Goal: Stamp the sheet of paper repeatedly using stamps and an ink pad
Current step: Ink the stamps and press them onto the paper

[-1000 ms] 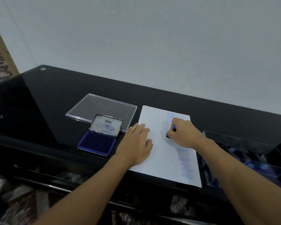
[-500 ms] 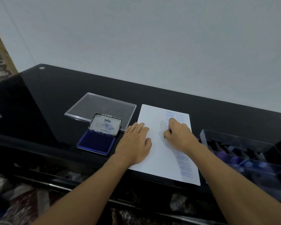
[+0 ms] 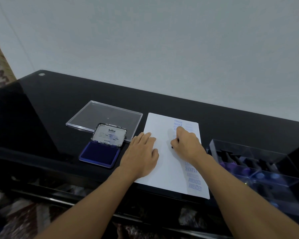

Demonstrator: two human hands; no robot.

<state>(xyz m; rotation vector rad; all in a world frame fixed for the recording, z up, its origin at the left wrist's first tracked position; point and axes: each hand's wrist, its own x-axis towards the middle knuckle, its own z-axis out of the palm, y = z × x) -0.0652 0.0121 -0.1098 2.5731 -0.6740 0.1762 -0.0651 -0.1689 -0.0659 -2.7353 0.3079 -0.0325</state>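
A white sheet of paper (image 3: 160, 125) lies on the black glass table (image 3: 59, 100), with blue FRAGILE prints near its top and SAMPLE and AMENDED prints lower right. My left hand (image 3: 141, 152) rests flat on the sheet's left edge, fingers straight. My right hand (image 3: 186, 144) grips a small dark stamp (image 3: 172, 147), mostly hidden in my fist, and presses it down on the middle of the paper. The open ink pad (image 3: 100, 153), with a blue pad and a raised metal lid, sits left of the sheet.
A clear plastic lid (image 3: 103, 116) lies flat behind the ink pad. At the right a clear box (image 3: 259, 163) holds several more stamps. The table's front edge runs just below the paper, and a pale wall stands behind.
My right hand has shifted slightly up the sheet and pushed the stamp down; its blue end no longer shows. My left hand has stayed flat on the paper.
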